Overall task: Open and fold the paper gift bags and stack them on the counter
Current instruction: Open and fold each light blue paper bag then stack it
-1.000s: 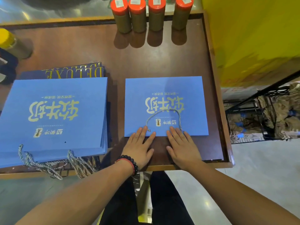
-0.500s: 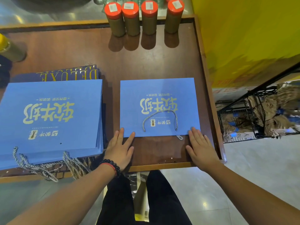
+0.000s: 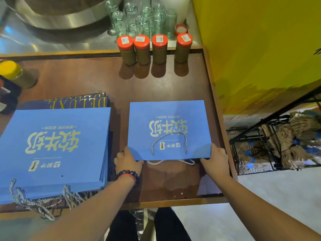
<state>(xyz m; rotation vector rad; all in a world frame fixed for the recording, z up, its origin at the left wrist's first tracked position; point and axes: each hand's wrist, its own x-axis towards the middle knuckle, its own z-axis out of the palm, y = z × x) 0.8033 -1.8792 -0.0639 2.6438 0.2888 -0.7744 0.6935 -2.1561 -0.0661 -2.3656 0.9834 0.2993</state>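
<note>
With a stack of flat bags [image 3: 52, 146] already piled at the left of the counter [image 3: 156, 84], part of the job looks done. One flat bag [image 3: 168, 126] lies centre-right; left hand [image 3: 127, 161] and right hand [image 3: 216, 160] each grip a near corner, fingers apparently tucked underneath. It's not yet on the stack.
</note>
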